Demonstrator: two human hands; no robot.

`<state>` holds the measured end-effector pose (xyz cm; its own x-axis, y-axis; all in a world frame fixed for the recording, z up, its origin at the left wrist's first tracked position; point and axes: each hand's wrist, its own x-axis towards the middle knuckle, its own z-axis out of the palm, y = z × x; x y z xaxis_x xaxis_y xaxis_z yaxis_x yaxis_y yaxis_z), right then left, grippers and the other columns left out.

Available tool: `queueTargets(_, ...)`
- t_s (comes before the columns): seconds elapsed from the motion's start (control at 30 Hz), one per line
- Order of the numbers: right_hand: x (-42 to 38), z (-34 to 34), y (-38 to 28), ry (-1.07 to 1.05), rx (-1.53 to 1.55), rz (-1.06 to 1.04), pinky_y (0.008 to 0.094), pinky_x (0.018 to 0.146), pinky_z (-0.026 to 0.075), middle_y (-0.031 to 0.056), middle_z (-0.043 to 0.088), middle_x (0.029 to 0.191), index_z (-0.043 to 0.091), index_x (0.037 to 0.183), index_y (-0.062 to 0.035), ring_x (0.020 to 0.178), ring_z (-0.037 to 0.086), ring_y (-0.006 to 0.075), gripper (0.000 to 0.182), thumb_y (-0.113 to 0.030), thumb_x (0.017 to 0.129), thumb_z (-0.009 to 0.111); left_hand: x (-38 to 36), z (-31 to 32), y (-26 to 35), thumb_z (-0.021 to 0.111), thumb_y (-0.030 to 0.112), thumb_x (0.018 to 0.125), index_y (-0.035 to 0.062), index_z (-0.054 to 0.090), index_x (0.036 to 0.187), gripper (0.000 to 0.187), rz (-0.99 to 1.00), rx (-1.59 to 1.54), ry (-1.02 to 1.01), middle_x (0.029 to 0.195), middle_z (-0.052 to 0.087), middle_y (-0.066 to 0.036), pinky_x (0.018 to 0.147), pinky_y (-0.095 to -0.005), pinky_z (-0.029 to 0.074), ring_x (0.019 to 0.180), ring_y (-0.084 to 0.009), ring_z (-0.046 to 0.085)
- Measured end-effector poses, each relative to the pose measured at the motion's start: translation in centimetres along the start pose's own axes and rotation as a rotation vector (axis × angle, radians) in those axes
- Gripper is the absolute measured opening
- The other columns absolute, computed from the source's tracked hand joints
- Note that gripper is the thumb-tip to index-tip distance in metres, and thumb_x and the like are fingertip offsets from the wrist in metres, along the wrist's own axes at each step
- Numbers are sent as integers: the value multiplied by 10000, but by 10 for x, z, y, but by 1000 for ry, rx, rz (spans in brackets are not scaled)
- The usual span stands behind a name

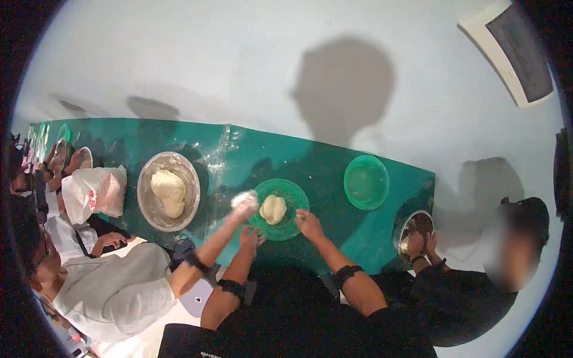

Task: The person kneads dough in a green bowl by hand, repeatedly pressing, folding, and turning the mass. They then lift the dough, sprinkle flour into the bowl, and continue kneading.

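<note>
A green plastic bowl stands on the green table in front of me, with a pale lump of dough inside. My left hand is at the bowl's lower left edge, its fingers bent by the rim. On the right side, my right hand has its fingers pressed together on the bowl's rim. Above my left hand, a co-worker's hand reaches in from the left with something white at its fingers, over the bowl's left edge.
The green table runs along a pale wall. A metal bowl of dough and a white bag are left. Another green bowl is right. Beyond it, a person in black works at a metal bowl.
</note>
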<state>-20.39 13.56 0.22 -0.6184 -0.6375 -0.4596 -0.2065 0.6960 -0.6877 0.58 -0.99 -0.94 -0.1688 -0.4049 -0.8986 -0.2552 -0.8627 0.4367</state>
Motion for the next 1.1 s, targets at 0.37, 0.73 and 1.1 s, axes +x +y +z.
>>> queueTargets(0.37, 11, 13, -19, -74, 68, 71, 425, 988, 521, 195, 684, 1267, 588, 1372, -70, 1162, 672, 331, 487, -118, 896, 679, 9, -9, -7, 620, 50, 992, 107, 512, 1248, 284, 57, 202, -84, 1196, 630, -154, 689, -441, 646, 935, -307, 699)
queueTargets(0.73, 30, 44, -78, -13, -312, -443, 551, 1134, 385, 276, 372, 1547, 333, 1572, -116, 1372, 426, 481, 993, -171, 730, 857, 39, -32, -14, 628, 68, 995, 103, 526, 1234, 262, 365, 484, -117, 1202, 613, -154, 664, -441, 641, 917, -286, 692)
queueTargets(1.1, 51, 35, -79, -86, -380, -134, 550, 924, 527, 197, 592, 1293, 511, 1348, -135, 1182, 557, 462, 780, -244, 686, 910, -9, 3, 20, 657, 94, 965, 15, 529, 1150, 238, 241, 281, -110, 957, 693, -173, 604, -357, 636, 762, -228, 721)
